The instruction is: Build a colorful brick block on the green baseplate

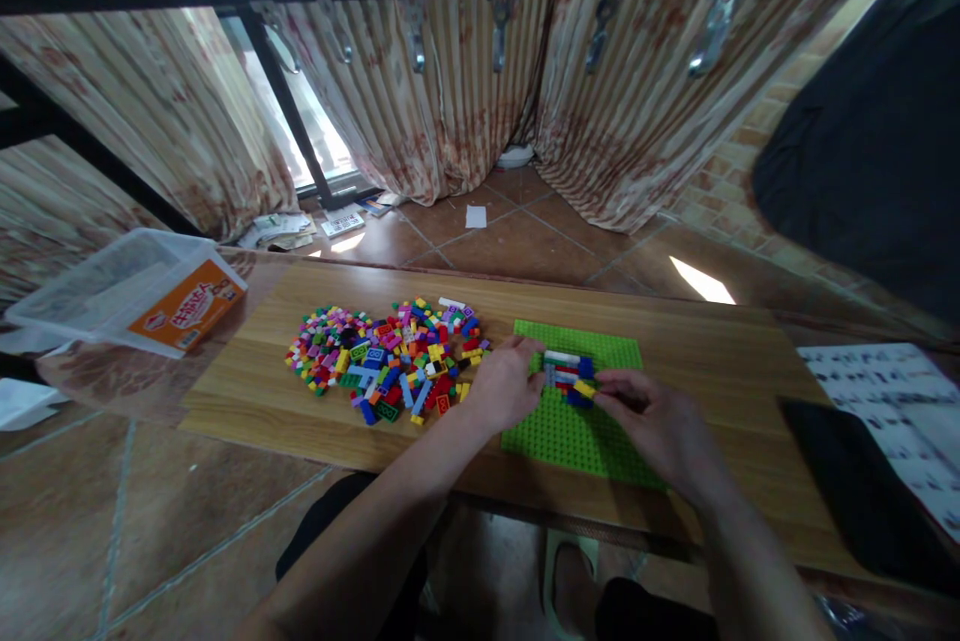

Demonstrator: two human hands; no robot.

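At the far left, a clear plastic box [90,286] stands with an orange label [191,306], whose small print is hard to read. Next, on the wooden surface [750,371], lies a heap of coloured bricks [382,361]; many pieces cover one another, so their shapes cannot all be made out. To the right of it, the left hand [506,386] reaches over the edge of a green baseplate [555,436]; its fingertips are near the small brick build [562,358], but I cannot tell whether its grip is grasping something. The build sits on the baseplate between both hands, partly hidden. At its right side, the right hand [664,421] pinches a yellow brick [585,389] between thumb and fingers. Farther right, a black flat object [855,481] and a printed sheet [877,401], too blurred to read, are cut off by the picture edge.
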